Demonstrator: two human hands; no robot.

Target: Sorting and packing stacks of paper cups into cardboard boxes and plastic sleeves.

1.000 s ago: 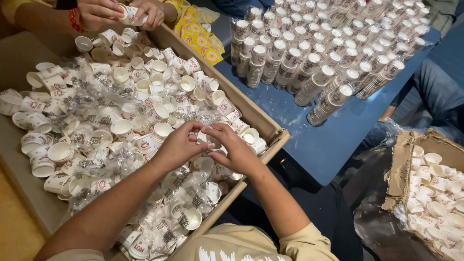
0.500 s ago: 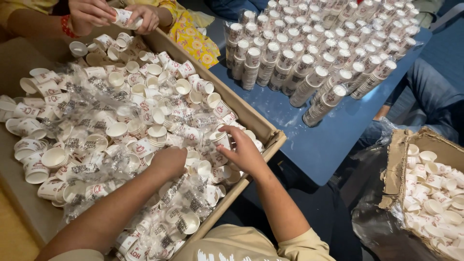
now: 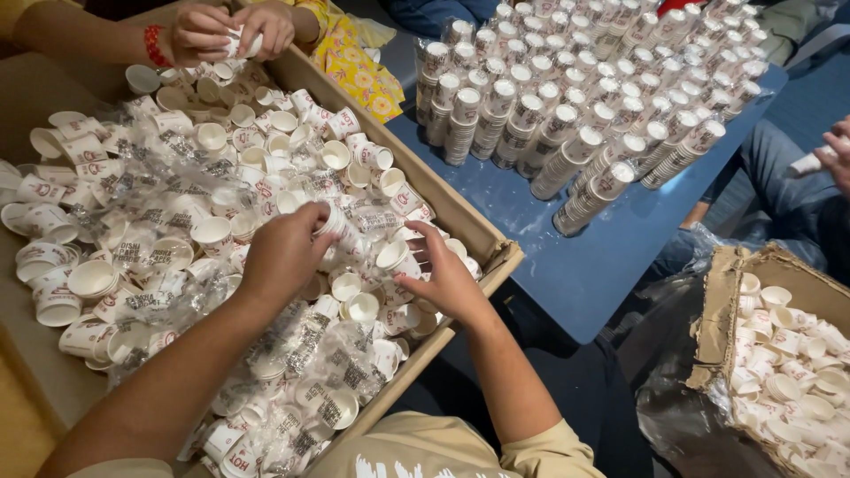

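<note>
Your left hand (image 3: 283, 252) has its grip closed round a short stack of paper cups (image 3: 336, 223) above the cardboard box (image 3: 460, 212). Your right hand (image 3: 447, 279) is spread open, fingertips on a loose cup (image 3: 394, 257). Judged light, thin-walled, crushable: hold by the sides, gently.

Clear printed wrappers (image 3: 159, 190) strewn in brown carton (image 3: 460, 217), second torn carton (image 3: 722, 310) right — perhaps plastic-lined.
</note>
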